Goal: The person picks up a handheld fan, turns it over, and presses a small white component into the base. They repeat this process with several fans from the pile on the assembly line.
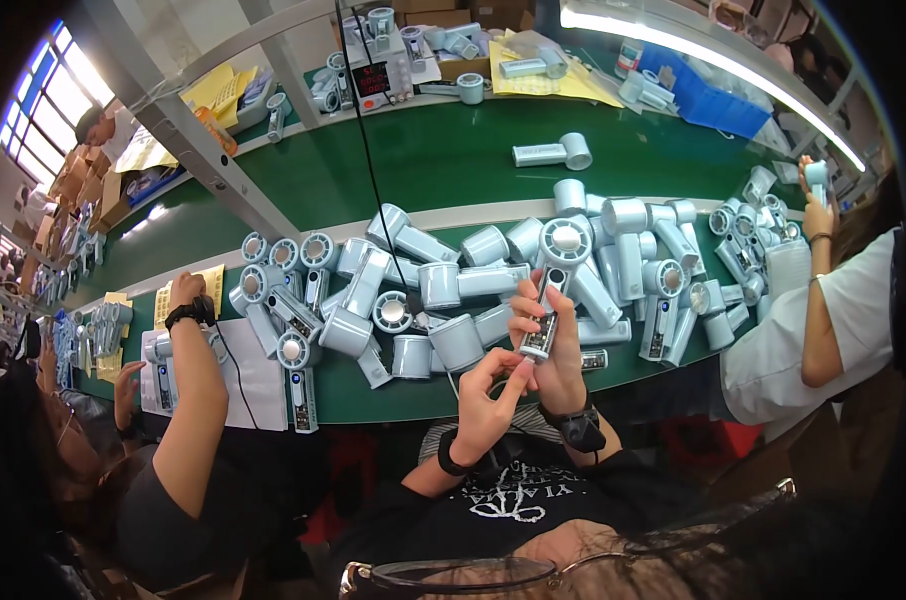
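Observation:
Upright in front of my chest is a pale blue handheld fan (565, 243), its round head at the top and the open side of its handle showing a circuit board. My right hand (566, 362) is wrapped round that handle. The fingertips of my left hand (489, 400) are pinched together at the handle's bottom end; a small pale bit shows there, too small to name. Just beyond my hands lies a heap of similar fans (438, 285), some with their handles open.
A thin black cable (368, 150) hangs down into the heap. On the far green bench (423, 150) lie one fan (553, 152), a blue bin (708, 95) and a box with a red display (375, 82). Co-workers' arms (198, 380) are close at left and right.

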`<state>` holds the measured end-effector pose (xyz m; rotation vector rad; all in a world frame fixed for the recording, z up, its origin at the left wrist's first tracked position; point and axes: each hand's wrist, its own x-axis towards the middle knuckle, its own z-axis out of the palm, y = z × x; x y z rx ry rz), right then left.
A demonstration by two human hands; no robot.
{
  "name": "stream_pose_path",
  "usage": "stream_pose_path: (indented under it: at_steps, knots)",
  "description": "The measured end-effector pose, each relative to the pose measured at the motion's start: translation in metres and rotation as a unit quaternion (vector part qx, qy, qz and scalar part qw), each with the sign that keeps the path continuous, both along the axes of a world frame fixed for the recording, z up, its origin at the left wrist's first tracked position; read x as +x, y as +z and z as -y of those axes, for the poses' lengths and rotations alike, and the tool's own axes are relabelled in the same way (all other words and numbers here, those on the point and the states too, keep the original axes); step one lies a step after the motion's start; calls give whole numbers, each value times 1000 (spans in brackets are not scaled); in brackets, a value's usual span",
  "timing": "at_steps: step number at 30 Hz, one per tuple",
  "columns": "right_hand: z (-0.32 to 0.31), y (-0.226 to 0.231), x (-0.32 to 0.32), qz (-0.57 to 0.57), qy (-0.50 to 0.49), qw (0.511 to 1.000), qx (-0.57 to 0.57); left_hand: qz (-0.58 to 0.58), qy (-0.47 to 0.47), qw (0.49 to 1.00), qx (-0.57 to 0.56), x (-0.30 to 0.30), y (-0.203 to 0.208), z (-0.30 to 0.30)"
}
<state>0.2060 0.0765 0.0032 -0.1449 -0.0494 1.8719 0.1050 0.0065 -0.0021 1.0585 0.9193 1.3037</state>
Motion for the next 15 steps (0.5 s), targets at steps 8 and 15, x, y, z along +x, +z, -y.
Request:
stream_pose_path:
  at_steps: [8, 15]
  knots:
    - [0, -1, 4, 123, -70, 979, 145, 83, -23, 995, -42, -2, 2, 5]
    - [-1, -2, 9, 139, -66, 964, 219, 78, -53, 994, -54, -7, -1, 5]
